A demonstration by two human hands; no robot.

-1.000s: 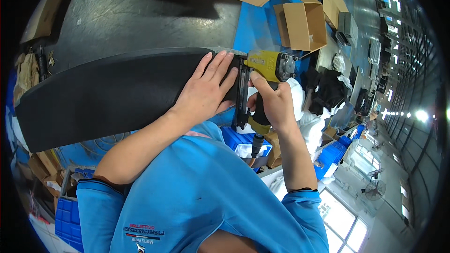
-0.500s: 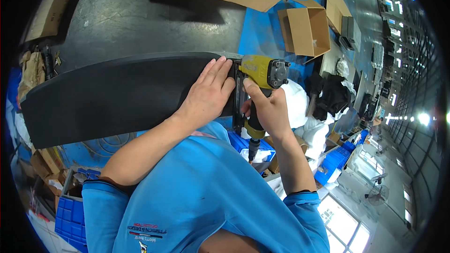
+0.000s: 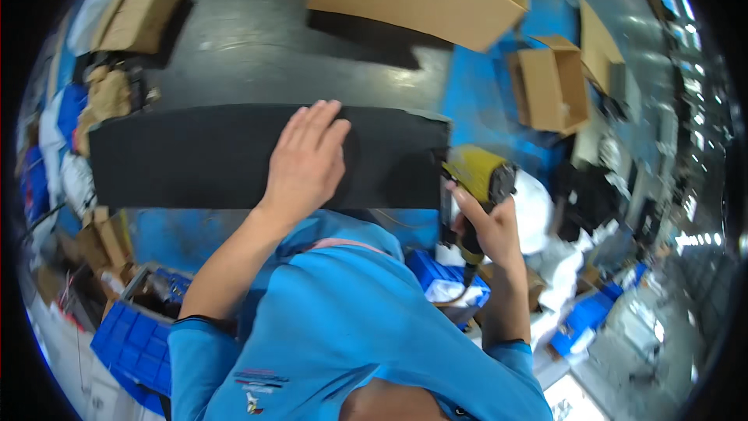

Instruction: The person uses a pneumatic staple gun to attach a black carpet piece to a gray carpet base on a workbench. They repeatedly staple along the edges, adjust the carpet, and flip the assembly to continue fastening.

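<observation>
Across mid-view lies the black panel (image 3: 195,160), its right end freed of the left hand (image 3: 306,160), which has shifted flat-palmed and grasping nothing toward the middle, while the right hand (image 3: 495,230) curls firmly around the yellow nail gun (image 3: 477,170) beside that end.

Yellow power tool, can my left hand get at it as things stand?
Probably yes: the left hand rests open on the black panel, and nothing visible blocks the way across, though the right hand holds the yellow power tool.
</observation>
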